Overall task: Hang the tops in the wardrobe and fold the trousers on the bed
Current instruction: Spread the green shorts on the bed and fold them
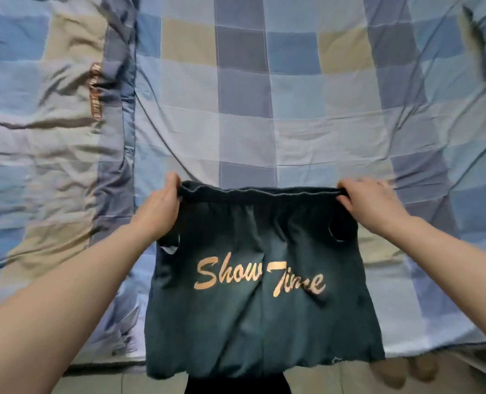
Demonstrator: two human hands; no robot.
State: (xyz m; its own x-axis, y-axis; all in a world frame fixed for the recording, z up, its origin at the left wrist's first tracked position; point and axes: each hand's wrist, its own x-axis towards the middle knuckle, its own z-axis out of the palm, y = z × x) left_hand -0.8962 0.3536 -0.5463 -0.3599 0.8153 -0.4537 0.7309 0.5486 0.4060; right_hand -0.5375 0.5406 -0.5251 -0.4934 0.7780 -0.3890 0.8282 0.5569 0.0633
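Item: one pair of dark green trousers [253,302], short in the leg, held up by the elastic waistband over the near edge of the bed [264,115]. Left hand [162,203] pinches the left end of the waistband, fingers curled over it; right hand [369,203] pinches the right end likewise. The garment hangs free, its hem reaching below the near edge of the bed towards the floor [321,379]. Lettering: "Show Time" in orange script across the seat. Bedding: blue, grey and tan checked cover; a rumpled quilt [51,123] at the left side carries an orange label, too blurred to read. Progress, as judged: folding of this pair not yet begun; no folded trousers, tops or wardrobe in view.
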